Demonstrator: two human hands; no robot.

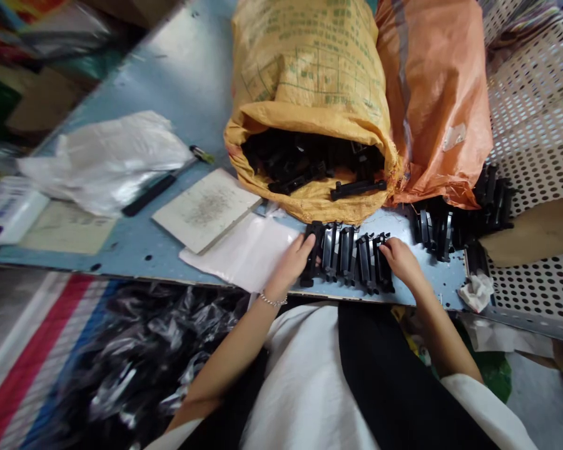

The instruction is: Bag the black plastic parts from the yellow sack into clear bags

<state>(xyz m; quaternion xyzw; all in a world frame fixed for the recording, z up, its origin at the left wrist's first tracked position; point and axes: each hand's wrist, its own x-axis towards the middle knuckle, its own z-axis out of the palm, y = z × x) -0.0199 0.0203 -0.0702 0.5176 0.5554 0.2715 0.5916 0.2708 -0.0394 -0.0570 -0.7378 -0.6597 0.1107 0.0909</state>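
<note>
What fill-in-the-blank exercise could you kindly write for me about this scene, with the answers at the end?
1. The sack beside the yellow sack is ____.
2. A bracelet circles the person's ____ wrist.
3. The left hand and right hand are at opposite ends of a row of ____ parts.
4. The tabletop is ____.

Answers: orange; left; black; blue

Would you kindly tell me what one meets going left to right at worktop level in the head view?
White box-shaped item, yellowish paper, pale board, left hand, black parts between the hands, right hand, crumpled white wad, perforated crate.
</note>
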